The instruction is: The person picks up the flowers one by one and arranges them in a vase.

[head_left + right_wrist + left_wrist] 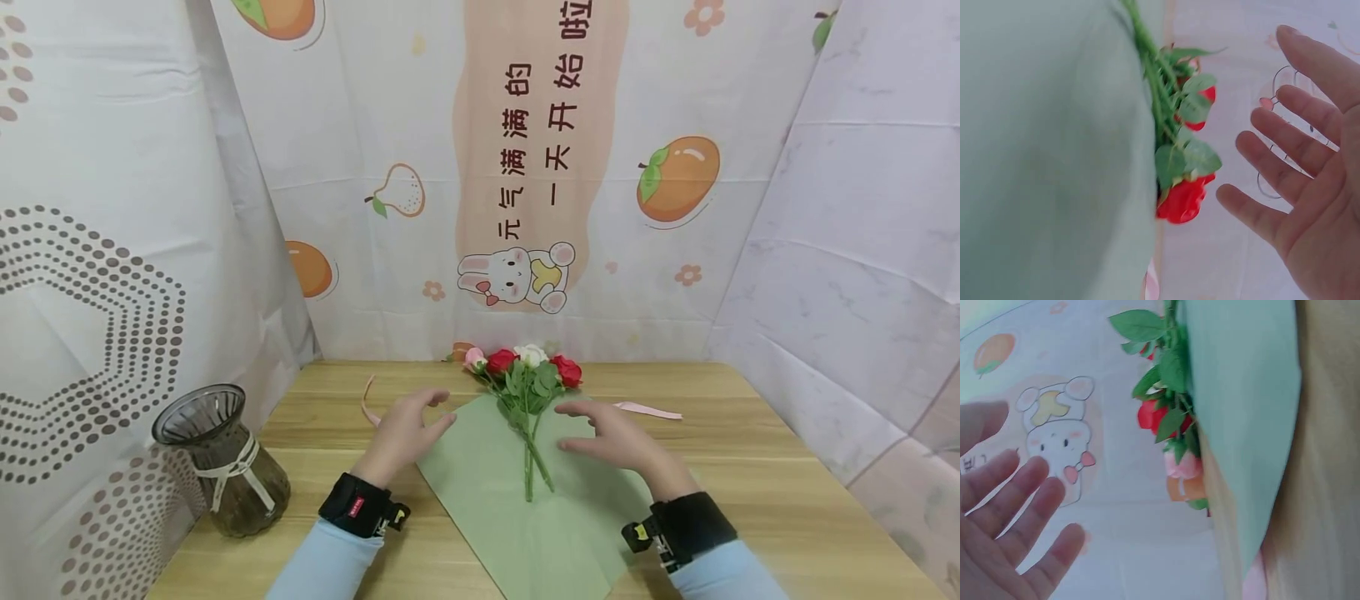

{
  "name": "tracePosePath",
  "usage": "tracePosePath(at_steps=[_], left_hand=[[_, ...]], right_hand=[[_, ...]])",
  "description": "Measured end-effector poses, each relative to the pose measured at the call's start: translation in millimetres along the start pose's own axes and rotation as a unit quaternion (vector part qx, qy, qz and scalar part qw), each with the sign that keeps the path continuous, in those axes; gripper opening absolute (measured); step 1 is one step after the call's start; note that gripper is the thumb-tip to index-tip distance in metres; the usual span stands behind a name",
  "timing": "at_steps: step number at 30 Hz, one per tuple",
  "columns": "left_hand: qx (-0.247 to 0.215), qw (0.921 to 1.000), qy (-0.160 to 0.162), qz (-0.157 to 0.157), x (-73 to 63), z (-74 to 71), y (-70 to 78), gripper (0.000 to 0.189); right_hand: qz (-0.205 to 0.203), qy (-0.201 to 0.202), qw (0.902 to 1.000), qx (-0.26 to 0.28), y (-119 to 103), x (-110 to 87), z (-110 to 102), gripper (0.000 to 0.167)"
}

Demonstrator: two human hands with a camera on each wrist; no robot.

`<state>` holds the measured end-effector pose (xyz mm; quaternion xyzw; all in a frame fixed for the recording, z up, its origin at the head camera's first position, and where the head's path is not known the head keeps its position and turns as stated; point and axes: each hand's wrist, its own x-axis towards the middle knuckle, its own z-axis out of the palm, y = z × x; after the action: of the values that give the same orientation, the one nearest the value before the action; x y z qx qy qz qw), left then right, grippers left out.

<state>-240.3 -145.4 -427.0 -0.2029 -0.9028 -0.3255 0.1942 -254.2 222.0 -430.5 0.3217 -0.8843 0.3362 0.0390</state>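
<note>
Left hand [405,432] and right hand [617,438]: empty, fingers extended, flanking the flowers [519,408]. Flowers lie on green paper [577,517], blooms at the desk's [757,508] far edge, presumably keeping stems accessible.

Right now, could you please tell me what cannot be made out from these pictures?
- Head view: whether the pink ribbon ends join; the green paper covers the space between.
- Head view: the paper's near corner, cut off by the bottom edge.
- Head view: lettering on the red tag, too small to read.
- Left wrist view: part of the left hand, cut off by the left and bottom edges.
- Right wrist view: the stems' lower ends, beyond the top edge.
</note>
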Motion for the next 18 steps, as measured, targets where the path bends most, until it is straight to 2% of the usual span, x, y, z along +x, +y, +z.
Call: tracePosePath(at_steps=[4,7,12,16,18], left_hand=[[-0.011,0.9975,0.069,0.012,-0.4,-8.9,-0.4,0.033],[-0.013,0.9917,0.125,0.028,-0.9,-16.0,-3.8,0.029],[-0.012,0.9747,0.212,0.069,-0.2,-30.3,-10.8,0.027],[-0.001,0.9608,0.263,0.087,-0.8,-42.6,-14.8,0.027],[0.008,0.9566,0.277,0.09,-1.8,-48.9,-15.8,0.026]], right_hand=[[0.004,0.027,0.9993,0.026,-10,3.1,2,0.056],[0.009,0.046,0.9982,0.038,-16,5.0,4,0.055],[0.014,0.076,0.9949,0.066,-21,5.6,6,0.051],[0.016,0.091,0.9914,0.092,-25,6.5,10,0.051],[0.012,0.096,0.9903,0.099,-27,7.2,12,0.051]])
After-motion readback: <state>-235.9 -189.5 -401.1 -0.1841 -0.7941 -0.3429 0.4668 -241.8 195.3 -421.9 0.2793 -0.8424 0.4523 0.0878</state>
